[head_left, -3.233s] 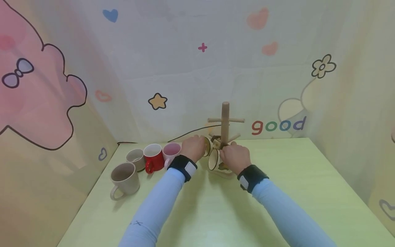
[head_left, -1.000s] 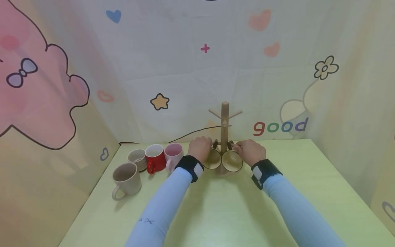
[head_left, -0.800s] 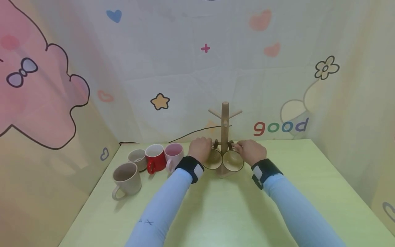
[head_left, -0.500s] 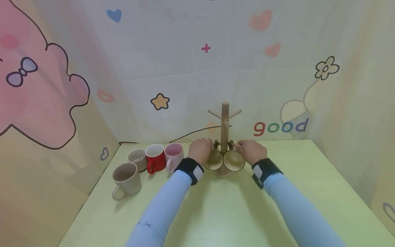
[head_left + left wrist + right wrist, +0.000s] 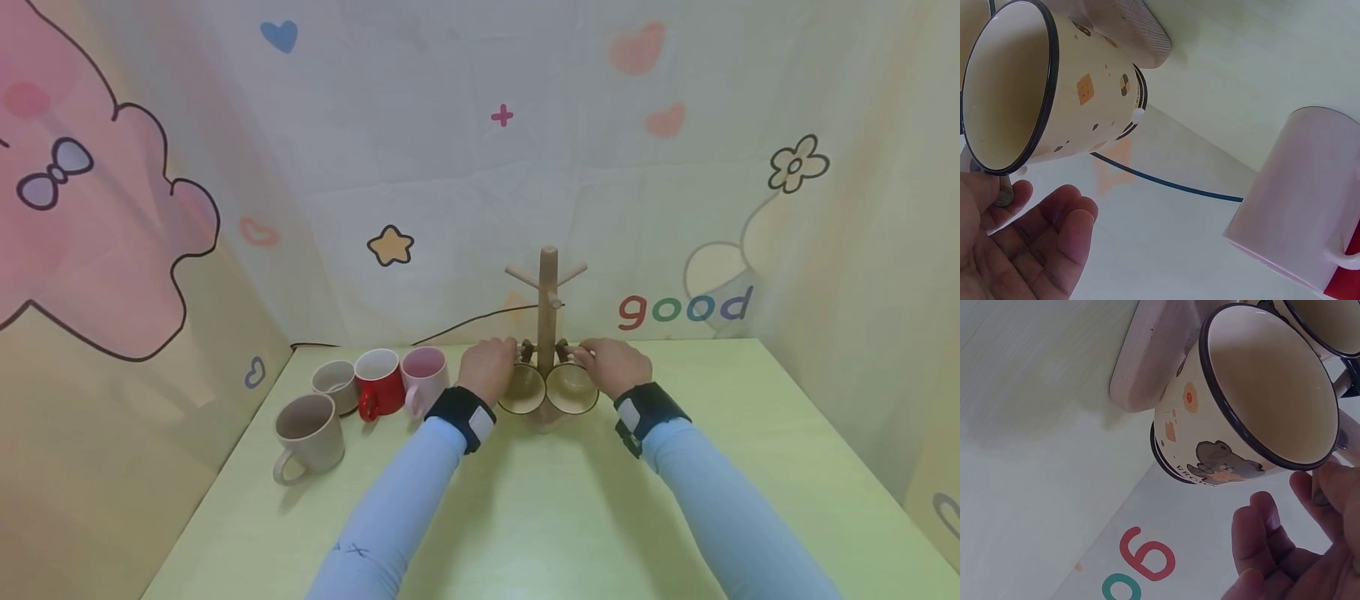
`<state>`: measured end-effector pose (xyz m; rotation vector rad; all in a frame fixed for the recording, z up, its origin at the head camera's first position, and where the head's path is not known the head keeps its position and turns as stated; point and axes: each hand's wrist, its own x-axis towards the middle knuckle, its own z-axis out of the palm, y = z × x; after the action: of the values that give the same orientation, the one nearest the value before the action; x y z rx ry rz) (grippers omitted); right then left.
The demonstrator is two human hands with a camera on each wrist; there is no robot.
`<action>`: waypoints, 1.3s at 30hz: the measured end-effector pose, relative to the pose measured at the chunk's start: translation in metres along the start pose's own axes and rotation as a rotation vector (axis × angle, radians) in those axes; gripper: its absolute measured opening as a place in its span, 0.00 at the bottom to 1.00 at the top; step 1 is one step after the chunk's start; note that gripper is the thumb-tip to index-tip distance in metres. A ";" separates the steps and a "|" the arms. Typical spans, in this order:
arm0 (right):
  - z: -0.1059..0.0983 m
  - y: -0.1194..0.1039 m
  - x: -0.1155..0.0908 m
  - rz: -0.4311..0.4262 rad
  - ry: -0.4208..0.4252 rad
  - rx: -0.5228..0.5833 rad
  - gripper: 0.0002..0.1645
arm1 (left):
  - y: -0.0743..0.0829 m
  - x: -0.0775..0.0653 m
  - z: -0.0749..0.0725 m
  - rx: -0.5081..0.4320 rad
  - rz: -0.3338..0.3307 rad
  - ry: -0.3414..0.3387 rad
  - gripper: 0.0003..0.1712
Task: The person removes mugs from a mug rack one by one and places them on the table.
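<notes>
A wooden mug tree (image 5: 548, 321) stands at the back of the table, its bare upper pegs spread outward. On its lower pegs hang two cream enamel mugs with dark rims, a left mug (image 5: 522, 392) and a right mug (image 5: 572, 392), mouths facing me. My left hand (image 5: 486, 368) pinches the end of the left lower peg (image 5: 1004, 192) between thumb and forefinger, other fingers loosely bent. Likewise, my right hand (image 5: 617, 367) pinches the right lower peg's tip (image 5: 1319, 489), beside the mug printed with a brown bear. The mug handles are partly hidden.
Left of the tree stand a pink mug (image 5: 425, 375), a red mug (image 5: 380, 387) and a small grey-beige cup (image 5: 337, 387). A larger beige mug (image 5: 318, 442) is nearer me. A printed cloth (image 5: 450, 183) hangs right behind the table (image 5: 525, 517).
Since the oldest frame the tree and its mugs have turned, so the mugs face me, and my hands have moved apart onto the lower pegs. Recently the front upper peg has edged right.
</notes>
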<state>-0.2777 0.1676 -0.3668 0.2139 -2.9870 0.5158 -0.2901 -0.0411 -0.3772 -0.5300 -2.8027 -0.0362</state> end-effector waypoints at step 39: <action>-0.001 0.003 -0.012 -0.054 0.053 -0.030 0.24 | -0.017 -0.015 -0.009 -0.029 -0.002 0.004 0.11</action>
<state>-0.2658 0.1720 -0.3687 0.2735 -2.9262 0.4637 -0.2806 -0.0631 -0.3726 -0.5328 -2.8032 -0.0790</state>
